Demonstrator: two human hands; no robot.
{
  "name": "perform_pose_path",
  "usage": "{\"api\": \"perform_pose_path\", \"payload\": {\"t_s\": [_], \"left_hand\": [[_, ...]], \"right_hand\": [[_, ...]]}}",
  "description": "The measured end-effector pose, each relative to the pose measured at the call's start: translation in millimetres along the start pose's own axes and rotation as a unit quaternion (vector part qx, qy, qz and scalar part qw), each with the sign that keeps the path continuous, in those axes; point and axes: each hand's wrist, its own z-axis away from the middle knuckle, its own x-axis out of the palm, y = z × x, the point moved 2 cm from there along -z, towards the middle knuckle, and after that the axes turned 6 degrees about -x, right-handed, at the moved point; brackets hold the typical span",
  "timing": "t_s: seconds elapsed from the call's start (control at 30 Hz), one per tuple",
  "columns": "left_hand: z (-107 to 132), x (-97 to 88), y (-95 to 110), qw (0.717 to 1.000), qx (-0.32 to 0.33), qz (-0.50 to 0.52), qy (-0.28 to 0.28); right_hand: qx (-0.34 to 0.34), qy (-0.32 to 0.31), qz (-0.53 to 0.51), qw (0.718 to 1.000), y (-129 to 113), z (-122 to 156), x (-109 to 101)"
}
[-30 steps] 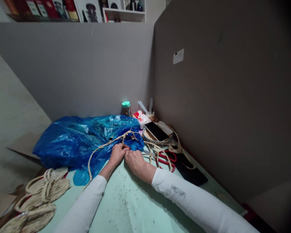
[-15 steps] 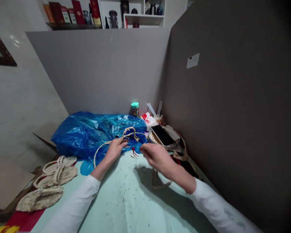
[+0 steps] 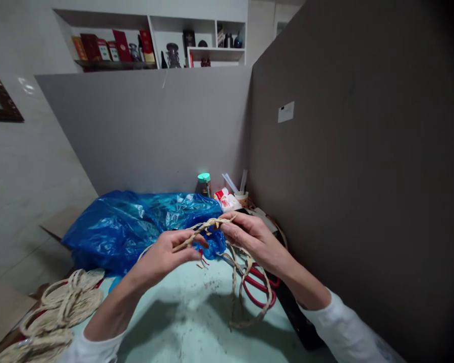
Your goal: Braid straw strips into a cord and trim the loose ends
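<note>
My left hand (image 3: 170, 254) holds a braided straw cord (image 3: 212, 222) across its fingers, with the thumb stretched out beneath. My right hand (image 3: 251, 237) pinches the same cord a little further right, by a frayed end. From under the right hand the cord hangs in loose loops. Behind those loops lie red-handled scissors (image 3: 273, 297), blades pointing up and left. Below the left fingertips, a small red thread (image 3: 205, 261) and scraps lie on the pale green tabletop (image 3: 196, 322).
A blue plastic bag (image 3: 136, 222) fills the back left. Woven straw sandals (image 3: 70, 297) lie at the left edge. A green-lidded jar (image 3: 204, 185), a red-and-white packet (image 3: 227, 200) and a cup (image 3: 241, 198) stand behind. Grey panels (image 3: 144, 136) enclose the back and right.
My hands have come together and up, the left now holding the cord beside the right. The cord's loops now hang to the right, and the scissors have come into view.
</note>
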Motion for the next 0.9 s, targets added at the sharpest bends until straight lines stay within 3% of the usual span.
{"api": "perform_pose_path", "payload": {"t_s": [0.17,0.53,0.6,0.67,0.73,0.77,0.83,0.9], "left_hand": [[11.3,-1.8,2.4,0.989,-0.016,0.145,0.003],[12.9,9.7,1.6,0.990,-0.012,0.143,0.017],[15.5,8.7,7.0,0.988,-0.019,0.144,0.049],[17.4,6.1,12.4,0.985,-0.029,0.144,0.086],[17.9,2.8,15.9,0.980,-0.030,0.147,0.127],[17.6,1.0,16.6,0.978,-0.026,0.148,0.148],[15.8,-1.9,15.8,0.974,-0.016,0.144,0.175],[13.0,-4.1,13.0,0.973,-0.003,0.140,0.183]], "right_hand": [[-0.024,-0.007,0.087,0.996,-6.5,0.5,-19.9],[-0.049,0.005,0.106,0.993,-22.1,4.0,-25.8],[-0.080,0.032,0.132,0.988,-23.4,2.6,-29.8],[-0.098,0.099,0.180,0.974,-22.0,2.3,-37.7],[-0.079,0.175,0.249,0.949,-16.8,6.4,-45.6],[-0.054,0.183,0.288,0.938,-12.5,10.5,-47.0],[0.014,0.104,0.368,0.924,-0.2,22.9,-41.8],[0.103,-0.077,0.442,0.888,16.8,42.0,-26.3]]}}
